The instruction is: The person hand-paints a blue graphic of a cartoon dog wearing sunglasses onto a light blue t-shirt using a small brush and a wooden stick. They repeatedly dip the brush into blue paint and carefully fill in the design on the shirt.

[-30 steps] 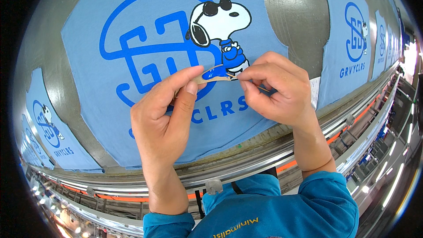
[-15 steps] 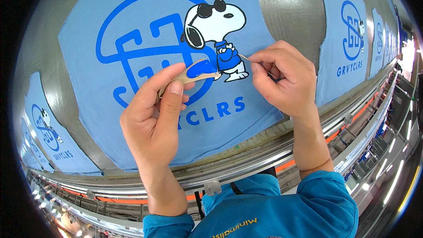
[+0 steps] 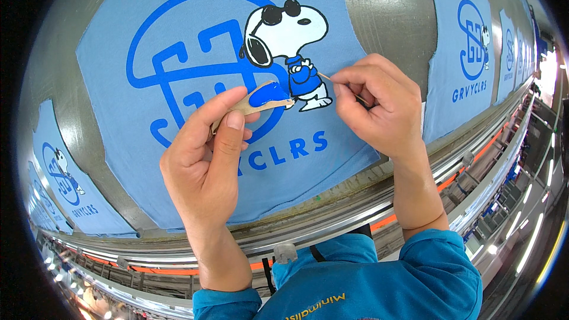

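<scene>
Between the thumb and fingers of my left hand (image 3: 204,151) is a folded scrap of tan card (image 3: 274,105) bearing a blob of wet-looking blue ink (image 3: 265,93). My right hand (image 3: 382,104) pinches a thin wooden stick (image 3: 323,76). Its tip is at the edge of the blue sweater on a printed white cartoon dog (image 3: 307,86); whether it touches the cloth I cannot tell. The dog and a large blue line emblem are printed on a light blue shirt-shaped fabric panel (image 3: 124,41), spread flat under both hands. My left hand hides part of the emblem and lettering.
The panel lies on a long grey printing table (image 3: 388,6). Similar printed panels lie to the right (image 3: 450,41) and left (image 3: 83,201). Along the near edge run metal rails (image 3: 332,225) and an orange strip (image 3: 385,222), close to my body.
The view has shifted slightly, so the print sits a little left and lower. Both hands keep their grips, and the stick tip stays beside the dog's sweater.
</scene>
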{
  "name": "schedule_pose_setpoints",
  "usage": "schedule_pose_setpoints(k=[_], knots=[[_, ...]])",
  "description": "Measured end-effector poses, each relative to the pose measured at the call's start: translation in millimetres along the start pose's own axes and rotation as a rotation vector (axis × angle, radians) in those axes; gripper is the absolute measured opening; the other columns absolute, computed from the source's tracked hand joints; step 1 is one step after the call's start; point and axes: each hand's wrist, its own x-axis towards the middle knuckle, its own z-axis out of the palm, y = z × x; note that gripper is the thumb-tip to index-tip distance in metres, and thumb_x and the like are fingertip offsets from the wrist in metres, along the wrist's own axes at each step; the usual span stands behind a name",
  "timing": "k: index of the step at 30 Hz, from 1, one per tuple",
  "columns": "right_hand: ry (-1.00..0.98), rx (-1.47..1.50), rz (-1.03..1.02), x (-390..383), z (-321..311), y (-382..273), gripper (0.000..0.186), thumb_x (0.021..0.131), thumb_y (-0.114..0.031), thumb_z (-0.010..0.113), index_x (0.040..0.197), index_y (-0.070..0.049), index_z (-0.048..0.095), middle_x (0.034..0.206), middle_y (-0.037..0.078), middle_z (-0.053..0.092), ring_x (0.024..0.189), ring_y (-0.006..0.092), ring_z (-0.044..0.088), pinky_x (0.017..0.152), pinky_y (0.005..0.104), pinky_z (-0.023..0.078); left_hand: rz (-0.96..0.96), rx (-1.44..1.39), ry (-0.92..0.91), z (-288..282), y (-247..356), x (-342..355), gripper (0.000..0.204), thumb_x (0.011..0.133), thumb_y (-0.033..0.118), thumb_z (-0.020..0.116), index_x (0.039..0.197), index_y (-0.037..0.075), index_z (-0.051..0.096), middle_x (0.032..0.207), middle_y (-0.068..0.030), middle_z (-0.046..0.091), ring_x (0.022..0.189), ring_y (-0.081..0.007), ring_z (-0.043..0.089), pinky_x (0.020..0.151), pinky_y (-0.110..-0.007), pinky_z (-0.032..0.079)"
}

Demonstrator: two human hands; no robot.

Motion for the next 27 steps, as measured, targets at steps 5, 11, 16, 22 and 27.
schedule_pose_setpoints(k=[5, 11, 16, 22, 27], knots=[[-0.005, 0.008, -0.002, 0.3, 0.1, 0.4, 0.014, 0.077, 0.005, 0.075, 0.087, -0.003, 0.072, 0.075, 0.006, 0.062, 0.061, 0.0157, 0.059, 0.054, 0.0287, 0.046, -0.007, -0.003, 0.002, 0.1, 0.0, -0.1, 0.023, 0.103, 0.009, 0.067, 0.123, 0.001, 0.074, 0.098, -0.0104, 0.079, 0.088, -0.0135, 0.075, 0.071, -0.024, 0.056], [0.0, 0.001, -0.01, 1.2, 0.6, -0.7, 0.013, 0.078, 0.006, 0.075, 0.088, -0.003, 0.073, 0.076, 0.006, 0.062, 0.062, 0.0165, 0.06, 0.055, 0.0292, 0.047, -0.006, -0.008, -0.002, -0.2, -0.4, 0.0, 0.023, 0.103, 0.01, 0.067, 0.123, 0.001, 0.074, 0.099, -0.0104, 0.078, 0.089, -0.0134, 0.074, 0.071, -0.024, 0.056], [-0.002, 0.008, -0.01, 1.1, 1.4, -0.1, 0.013, 0.079, 0.005, 0.076, 0.088, -0.003, 0.073, 0.077, 0.006, 0.063, 0.063, 0.017, 0.06, 0.056, 0.0295, 0.048, -0.007, 0.001, -0.004, 0.1, -0.5, -0.4, 0.023, 0.103, 0.01, 0.067, 0.123, 0.001, 0.074, 0.099, -0.01, 0.078, 0.089, -0.0131, 0.074, 0.071, -0.024, 0.056], [-0.001, 0.014, -0.019, 0.3, 1.8, 1.2, 0.013, 0.079, 0.007, 0.075, 0.089, -0.002, 0.073, 0.079, 0.005, 0.063, 0.061, 0.0123, 0.055, 0.053, 0.0271, 0.043, -0.011, -0.005, -0.004, 0.1, -0.5, -0.4, 0.023, 0.103, 0.01, 0.068, 0.124, 0.002, 0.074, 0.099, -0.0095, 0.079, 0.088, -0.012, 0.074, 0.071, -0.023, 0.055], [0.012, 0.004, -0.019, 0.4, 1.7, 1.7, 0.015, 0.077, 0.007, 0.074, 0.088, -0.003, 0.072, 0.076, 0.006, 0.061, 0.063, 0.017, 0.06, 0.056, 0.0297, 0.047, -0.011, 0.027, 0.006, 2.2, 1.0, -0.3, 0.026, 0.103, 0.012, 0.066, 0.127, 0.001, 0.072, 0.098, -0.0119, 0.079, 0.08, -0.0103, 0.068, 0.068, -0.024, 0.054]])
